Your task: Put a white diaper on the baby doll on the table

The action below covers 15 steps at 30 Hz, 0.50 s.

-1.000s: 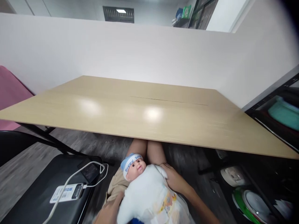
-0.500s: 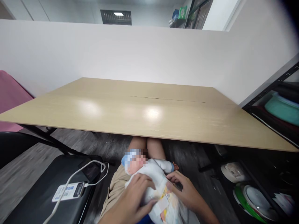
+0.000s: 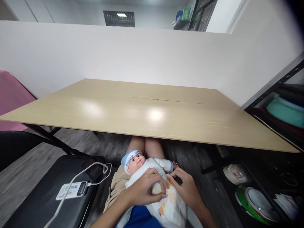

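Gripping doll (image 3: 147,172) w/ both hands, left (image 3: 144,190) & right (image 3: 186,190), below table edge (image 3: 152,134).

Your left hand (image 3: 144,188) lies palm down, fingers curled inward; your right hand (image 3: 186,188) sits just beside it, fingertips bent toward the left.

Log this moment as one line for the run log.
left hand: on baby doll torso | right hand: at diaper | doll: on lap, below table edge | power bank: on black chair
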Each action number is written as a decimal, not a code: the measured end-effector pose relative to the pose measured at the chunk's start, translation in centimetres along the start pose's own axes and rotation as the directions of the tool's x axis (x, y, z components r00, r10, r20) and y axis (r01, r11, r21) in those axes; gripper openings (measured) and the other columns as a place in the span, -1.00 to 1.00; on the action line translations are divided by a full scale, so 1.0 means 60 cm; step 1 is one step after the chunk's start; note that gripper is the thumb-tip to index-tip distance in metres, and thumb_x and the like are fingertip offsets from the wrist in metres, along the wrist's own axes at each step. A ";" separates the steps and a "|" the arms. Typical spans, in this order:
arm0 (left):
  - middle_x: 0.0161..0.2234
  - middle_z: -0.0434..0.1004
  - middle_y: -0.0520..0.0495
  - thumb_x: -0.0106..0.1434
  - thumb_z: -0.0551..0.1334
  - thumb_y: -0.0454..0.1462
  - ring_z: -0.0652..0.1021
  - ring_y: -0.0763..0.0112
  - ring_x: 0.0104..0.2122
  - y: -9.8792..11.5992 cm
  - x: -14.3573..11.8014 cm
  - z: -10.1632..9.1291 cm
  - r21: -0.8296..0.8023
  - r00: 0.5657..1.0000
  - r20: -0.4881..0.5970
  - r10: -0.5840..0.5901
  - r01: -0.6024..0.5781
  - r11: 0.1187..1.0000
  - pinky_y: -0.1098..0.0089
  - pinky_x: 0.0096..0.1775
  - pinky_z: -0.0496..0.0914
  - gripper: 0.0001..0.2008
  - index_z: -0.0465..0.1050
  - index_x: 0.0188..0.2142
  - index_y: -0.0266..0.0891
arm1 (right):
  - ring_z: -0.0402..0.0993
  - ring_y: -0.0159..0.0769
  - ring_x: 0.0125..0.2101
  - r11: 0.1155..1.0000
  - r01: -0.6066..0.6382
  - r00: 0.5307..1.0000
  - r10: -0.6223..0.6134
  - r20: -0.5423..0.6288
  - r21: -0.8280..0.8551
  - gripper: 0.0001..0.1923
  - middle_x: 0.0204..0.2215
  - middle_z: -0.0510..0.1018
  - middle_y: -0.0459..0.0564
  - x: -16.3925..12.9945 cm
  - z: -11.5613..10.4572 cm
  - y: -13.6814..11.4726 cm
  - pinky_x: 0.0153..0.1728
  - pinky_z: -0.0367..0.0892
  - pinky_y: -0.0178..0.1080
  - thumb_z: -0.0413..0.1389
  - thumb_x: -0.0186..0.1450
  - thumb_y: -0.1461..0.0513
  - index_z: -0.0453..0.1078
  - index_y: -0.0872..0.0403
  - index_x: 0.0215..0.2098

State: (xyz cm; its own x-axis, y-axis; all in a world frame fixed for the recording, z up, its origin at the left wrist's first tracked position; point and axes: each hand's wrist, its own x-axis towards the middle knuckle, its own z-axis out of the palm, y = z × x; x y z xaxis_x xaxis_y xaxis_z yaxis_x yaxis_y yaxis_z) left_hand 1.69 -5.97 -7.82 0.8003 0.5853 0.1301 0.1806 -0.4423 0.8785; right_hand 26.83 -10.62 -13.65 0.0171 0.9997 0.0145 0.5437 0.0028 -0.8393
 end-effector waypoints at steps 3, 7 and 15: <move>-0.05 0.74 0.02 0.36 0.42 -0.09 0.56 0.48 -0.01 0.004 -0.002 -0.008 -0.040 1.000 -0.014 -0.018 0.017 0.999 0.45 0.11 0.32 -0.75 0.63 -0.10 -0.19 | 0.52 -0.40 -0.18 0.999 -0.038 0.997 0.038 -0.072 0.002 -0.46 -0.26 0.58 0.00 0.020 -0.004 0.016 -0.04 0.34 -0.34 0.11 0.48 -0.17 0.58 0.10 -0.31; -0.16 0.76 -0.08 0.24 0.53 -0.10 0.62 0.46 -0.05 0.002 -0.026 -0.023 -0.253 0.998 0.004 -0.062 0.060 0.966 0.47 0.09 0.38 -0.70 0.66 -0.20 -0.28 | 0.57 -0.36 -0.04 0.997 -0.060 0.996 0.062 -0.062 0.038 -0.48 -0.03 0.61 0.02 0.031 -0.009 0.014 0.09 0.42 -0.31 0.12 0.48 -0.18 0.61 0.05 -0.02; -0.56 0.41 0.11 0.38 0.35 0.13 0.39 0.63 -0.64 -0.003 -0.055 -0.030 -0.588 0.932 0.218 -0.289 0.362 0.723 0.57 -0.47 0.24 -0.41 0.48 0.08 -0.34 | 0.43 -0.40 0.19 0.979 0.202 0.919 -0.195 0.342 0.013 -0.61 0.15 0.51 0.01 0.011 0.005 -0.071 0.29 0.33 -0.33 0.04 0.58 -0.03 0.54 -0.02 0.13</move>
State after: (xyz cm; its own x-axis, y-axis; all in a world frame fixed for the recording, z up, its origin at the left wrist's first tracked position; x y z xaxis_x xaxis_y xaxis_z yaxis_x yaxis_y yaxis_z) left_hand -1.99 -6.61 -7.58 0.8187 0.5249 -0.2328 0.0839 0.2917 0.9528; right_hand 24.29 -9.98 -10.25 -0.3773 0.9260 -0.0095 0.5248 0.2053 -0.8261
